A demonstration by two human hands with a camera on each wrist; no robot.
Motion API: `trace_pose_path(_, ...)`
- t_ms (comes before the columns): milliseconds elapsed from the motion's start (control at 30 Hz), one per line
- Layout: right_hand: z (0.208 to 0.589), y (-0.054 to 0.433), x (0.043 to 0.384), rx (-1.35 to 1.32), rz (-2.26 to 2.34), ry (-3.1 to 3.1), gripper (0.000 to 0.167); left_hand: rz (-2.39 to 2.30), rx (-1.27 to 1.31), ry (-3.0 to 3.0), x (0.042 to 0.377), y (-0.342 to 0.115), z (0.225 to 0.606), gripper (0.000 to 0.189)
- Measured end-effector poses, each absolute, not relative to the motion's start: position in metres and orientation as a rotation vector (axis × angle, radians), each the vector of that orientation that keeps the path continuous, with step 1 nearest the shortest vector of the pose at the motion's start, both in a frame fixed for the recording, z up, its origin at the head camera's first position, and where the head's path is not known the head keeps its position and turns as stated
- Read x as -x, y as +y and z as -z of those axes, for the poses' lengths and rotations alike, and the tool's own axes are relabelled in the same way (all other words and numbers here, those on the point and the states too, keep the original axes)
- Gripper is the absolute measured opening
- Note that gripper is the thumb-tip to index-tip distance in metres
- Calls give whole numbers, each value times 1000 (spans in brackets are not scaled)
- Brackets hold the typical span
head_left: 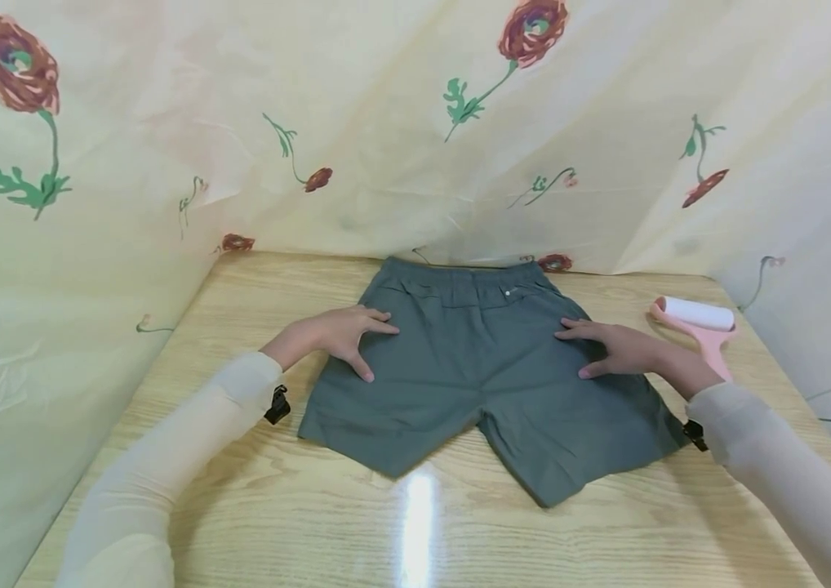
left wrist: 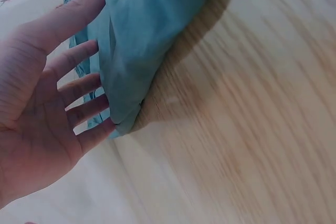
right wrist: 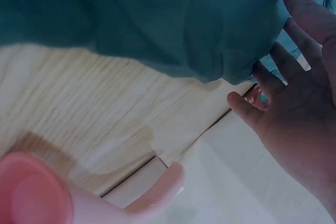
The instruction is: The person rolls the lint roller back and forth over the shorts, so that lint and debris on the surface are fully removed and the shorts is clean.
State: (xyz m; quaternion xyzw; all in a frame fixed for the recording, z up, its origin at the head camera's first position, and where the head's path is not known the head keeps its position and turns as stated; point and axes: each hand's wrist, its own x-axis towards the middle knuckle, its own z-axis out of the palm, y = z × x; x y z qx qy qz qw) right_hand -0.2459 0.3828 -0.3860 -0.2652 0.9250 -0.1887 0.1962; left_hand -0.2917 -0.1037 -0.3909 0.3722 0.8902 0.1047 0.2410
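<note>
A pair of dark grey-green shorts (head_left: 452,351) lies spread on the wooden table, waistband at the far side and legs toward me. My left hand (head_left: 345,333) rests on the left side of the shorts with fingers spread. In the left wrist view, the fingertips of that hand (left wrist: 52,93) meet the fabric (left wrist: 136,40) along its edge. On the opposite side, my right hand (head_left: 617,349) touches the shorts with its fingers extended and apart. The right wrist view shows this hand (right wrist: 294,98) with fingertips at the edge of the cloth (right wrist: 157,19).
A pink-handled lint roller (head_left: 698,314) with a white roll lies on the table (head_left: 298,523) just beyond my right forearm; its pink handle (right wrist: 31,192) is close in the right wrist view. Flower-print cloth (head_left: 386,122) hangs behind and along both sides.
</note>
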Motion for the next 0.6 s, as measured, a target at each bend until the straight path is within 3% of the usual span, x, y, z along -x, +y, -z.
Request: trace_pose_path(600, 386, 382, 245, 662, 608, 2561, 76, -366, -1058, 2404, 305, -105, 398, 97)
